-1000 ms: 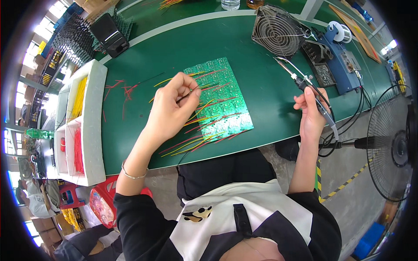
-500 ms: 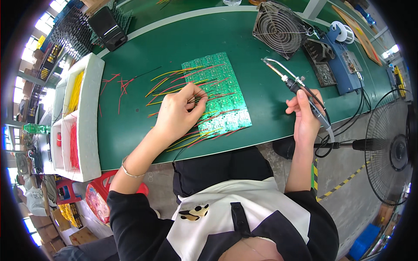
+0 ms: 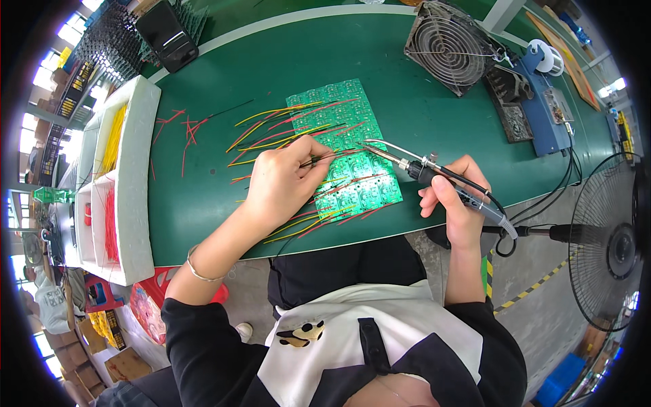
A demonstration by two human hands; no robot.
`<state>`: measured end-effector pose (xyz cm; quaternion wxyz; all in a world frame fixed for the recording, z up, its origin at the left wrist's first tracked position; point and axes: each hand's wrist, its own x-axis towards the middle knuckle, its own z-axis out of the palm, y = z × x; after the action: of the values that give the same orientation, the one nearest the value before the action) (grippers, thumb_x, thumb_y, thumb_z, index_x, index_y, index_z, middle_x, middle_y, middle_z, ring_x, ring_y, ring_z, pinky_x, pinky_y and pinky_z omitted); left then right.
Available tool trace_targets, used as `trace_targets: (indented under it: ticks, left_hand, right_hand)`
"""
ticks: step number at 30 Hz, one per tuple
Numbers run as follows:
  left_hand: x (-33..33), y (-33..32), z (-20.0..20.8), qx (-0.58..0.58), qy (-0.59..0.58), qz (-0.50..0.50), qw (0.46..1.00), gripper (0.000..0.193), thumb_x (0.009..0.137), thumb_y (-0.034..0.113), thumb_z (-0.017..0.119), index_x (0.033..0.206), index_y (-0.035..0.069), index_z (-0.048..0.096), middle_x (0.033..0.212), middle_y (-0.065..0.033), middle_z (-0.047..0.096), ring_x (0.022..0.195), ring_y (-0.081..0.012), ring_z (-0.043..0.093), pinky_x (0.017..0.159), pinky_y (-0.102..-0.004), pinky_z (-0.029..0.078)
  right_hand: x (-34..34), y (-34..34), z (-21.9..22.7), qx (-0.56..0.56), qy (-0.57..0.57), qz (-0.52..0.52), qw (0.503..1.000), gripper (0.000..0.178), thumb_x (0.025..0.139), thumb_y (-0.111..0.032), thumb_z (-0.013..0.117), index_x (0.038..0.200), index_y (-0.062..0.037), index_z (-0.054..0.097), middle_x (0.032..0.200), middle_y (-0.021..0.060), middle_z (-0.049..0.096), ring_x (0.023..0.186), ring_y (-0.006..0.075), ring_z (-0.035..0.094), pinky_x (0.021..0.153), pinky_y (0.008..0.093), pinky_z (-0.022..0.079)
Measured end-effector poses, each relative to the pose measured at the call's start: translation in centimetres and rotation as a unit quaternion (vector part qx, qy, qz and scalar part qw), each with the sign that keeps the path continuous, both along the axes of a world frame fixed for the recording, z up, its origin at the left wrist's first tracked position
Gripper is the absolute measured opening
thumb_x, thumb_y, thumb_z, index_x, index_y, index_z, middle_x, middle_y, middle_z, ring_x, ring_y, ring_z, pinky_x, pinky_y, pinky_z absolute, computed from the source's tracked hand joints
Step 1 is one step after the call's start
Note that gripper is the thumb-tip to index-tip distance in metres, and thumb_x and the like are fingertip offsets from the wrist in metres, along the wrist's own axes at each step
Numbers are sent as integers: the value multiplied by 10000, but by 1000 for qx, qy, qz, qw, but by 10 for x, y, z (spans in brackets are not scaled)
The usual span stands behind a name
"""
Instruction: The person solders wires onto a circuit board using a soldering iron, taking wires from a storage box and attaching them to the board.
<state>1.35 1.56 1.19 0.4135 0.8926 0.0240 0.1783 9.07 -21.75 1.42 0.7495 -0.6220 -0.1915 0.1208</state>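
Observation:
A green circuit-board panel [image 3: 369, 122] lies on the bench, with red, yellow and black wires [image 3: 278, 139] fanned out over its left side. My left hand [image 3: 281, 180] is closed in a pinch at the panel's left edge, holding a thin black wire [image 3: 312, 161]; its far end is hard to make out among the others. My right hand [image 3: 458, 207] grips a soldering iron [image 3: 424, 173] that has a curved metal solder-feed tube beside its shaft. The iron's tip is over the middle of the panel, just right of my left fingertips. Whether it touches the board I cannot tell.
A white foam box [image 3: 139, 224] holds yellow wires [image 3: 115, 139] and red wires [image 3: 110, 224] at left. Loose red wire pieces [image 3: 190, 132] lie nearby. A small square fan [image 3: 451, 51], an iron stand [image 3: 508, 102] and a blue soldering station [image 3: 542, 108] with a solder spool stand far right.
My right hand has brought the soldering iron left and down, from beside the panel to over it. My left hand has shifted only slightly and keeps its pinch.

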Motion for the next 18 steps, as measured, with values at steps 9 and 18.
trace_targets:
  ticks: [9, 18]
  left_hand:
    - [1, 2, -2, 11, -3, -12, 1000, 44, 780, -4, 614, 811, -15, 585, 502, 17, 442, 466, -2, 312, 428, -176, 269]
    - [-1, 1, -2, 7, 4, -18, 1000, 48, 772, -7, 607, 807, -15, 575, 522, -8, 488, 475, -2, 356, 438, -172, 314]
  right_hand:
    - [-1, 0, 0, -12, -6, 7, 1000, 170, 798, -77, 638, 780, 2, 489, 617, 107, 591, 492, 116, 573, 463, 224, 481]
    - [-4, -1, 1, -20, -9, 12, 1000, 174, 793, -74, 642, 780, 8, 489, 636, 109, 591, 501, 113, 573, 452, 220, 481]
